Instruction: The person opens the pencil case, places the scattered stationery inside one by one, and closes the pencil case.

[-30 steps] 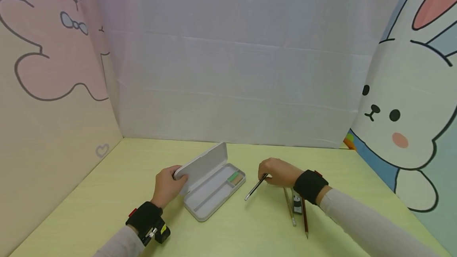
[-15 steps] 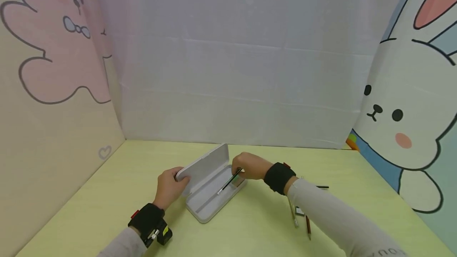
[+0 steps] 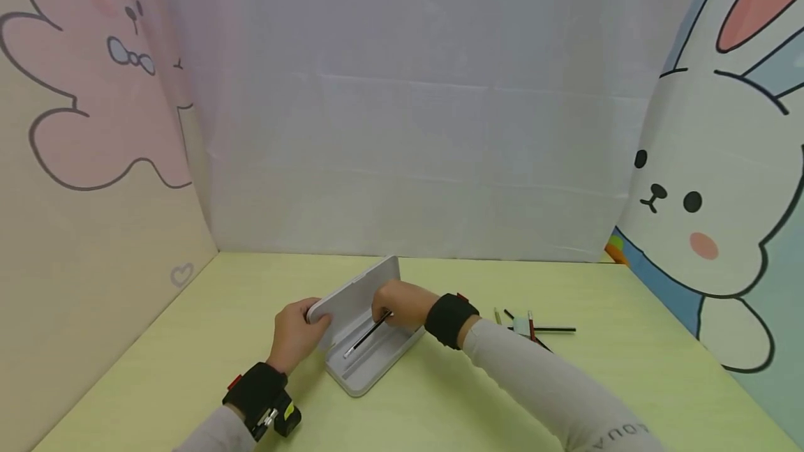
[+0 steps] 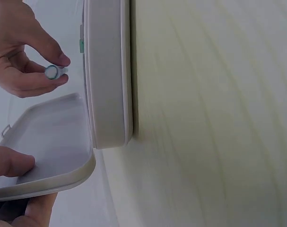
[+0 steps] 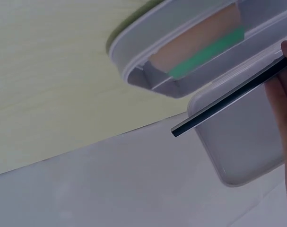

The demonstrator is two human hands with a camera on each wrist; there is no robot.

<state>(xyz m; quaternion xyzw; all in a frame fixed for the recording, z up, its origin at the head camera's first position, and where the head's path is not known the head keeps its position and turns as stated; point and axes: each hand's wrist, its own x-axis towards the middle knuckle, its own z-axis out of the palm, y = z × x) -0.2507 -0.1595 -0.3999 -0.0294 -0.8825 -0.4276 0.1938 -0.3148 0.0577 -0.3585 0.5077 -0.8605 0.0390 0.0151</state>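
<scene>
A pale grey pencil case (image 3: 356, 388) lies on the table with its lid (image 3: 352, 295) raised. My left hand (image 3: 295, 333) grips the lid's near corner, thumb on its inner face. Over the long compartment, my right hand (image 3: 405, 303) pinches a dark, pale-striped pencil (image 3: 366, 337), its white eraser end slanting toward me. In the right wrist view the pencil's other end is flat and unsharpened. A green block (image 5: 209, 53) and a tan block (image 5: 197, 38) sit side by side in the case's small end compartment. In the head view the right hand hides that compartment.
To the right, partly behind the right sleeve (image 3: 521, 375), lie a black pencil (image 3: 555, 329), a red pencil (image 3: 531, 325) and a pale small block (image 3: 520, 326). A white cloth (image 3: 402, 124) stands behind the table (image 3: 188, 375), with cartoon-printed panels at both sides.
My right hand has carried the pencil leftward from beside the loose pencils to over the open case. The left hand keeps its hold on the lid.
</scene>
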